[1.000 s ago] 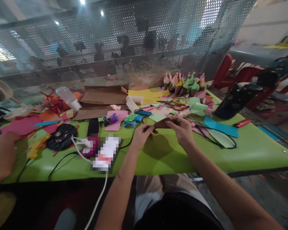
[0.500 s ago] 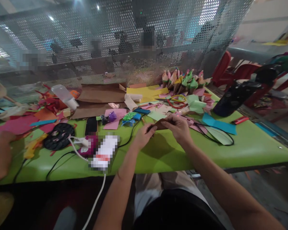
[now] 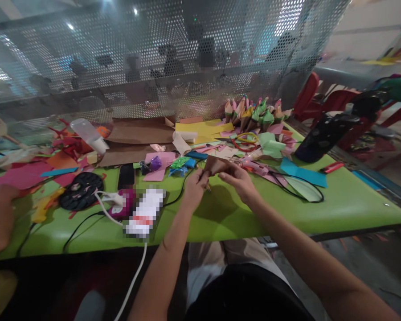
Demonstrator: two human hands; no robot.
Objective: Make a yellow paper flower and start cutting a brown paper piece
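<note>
A small piece of brown paper (image 3: 215,165) is held up over the green table, between my two hands. My left hand (image 3: 196,187) pinches its left end between thumb and fingers. At its right end, my right hand (image 3: 239,179) has its fingers closed against the paper, with the thumb below. Just behind the hands lie a blue roll (image 3: 196,154) and crumpled green wrapping (image 3: 179,162). A pink glue gun (image 3: 255,166) rests right of my right hand, its black cord looping over the table.
Several paper cones (image 3: 254,113) stand at the back, near scissors (image 3: 245,141). A black bottle (image 3: 324,136) stands at the right. Two phones, a black round tray (image 3: 81,191) and a yellow glue gun (image 3: 47,206) lie left. Another person's arm (image 3: 0,220) enters at the far left.
The brown paper is raised and turned, showing more of its face. My right hand has shifted slightly left and down, its thumb lower. The camera view has moved very slightly.
</note>
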